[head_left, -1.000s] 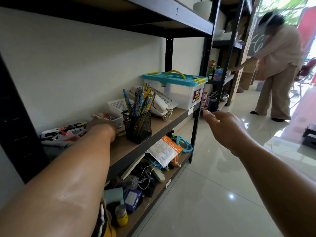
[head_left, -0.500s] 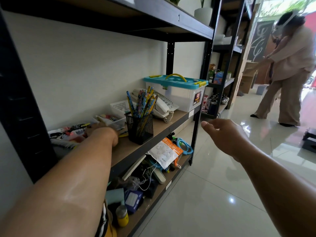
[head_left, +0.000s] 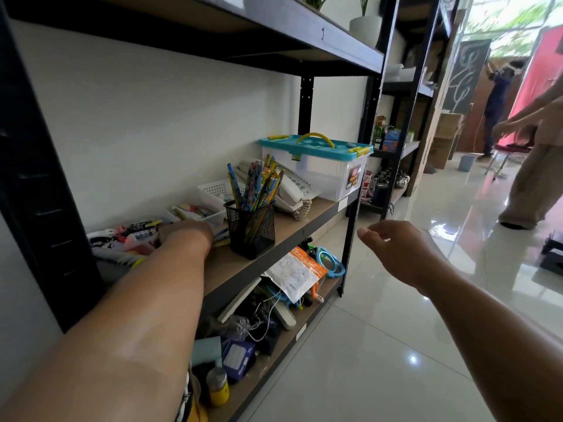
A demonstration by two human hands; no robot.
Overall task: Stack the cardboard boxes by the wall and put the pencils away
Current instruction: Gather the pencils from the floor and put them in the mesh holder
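Observation:
A black mesh cup full of colourful pencils stands on the middle shelf board. My left hand reaches onto that board just left of the cup, over a few loose pencils whose ends stick out beside it. My forearm hides its fingers. My right hand hovers in the air in front of the shelf, fingers loosely curled, holding nothing. Cardboard boxes stand far back past the second rack.
On the same board are a white telephone, a clear box with a teal lid, white baskets and small clutter. The lower shelf is crammed with items. A person stands on the tiled floor at right.
My left hand stays at the loose pencils beside the cup. My right hand has barely shifted. The person in the background has moved to the right.

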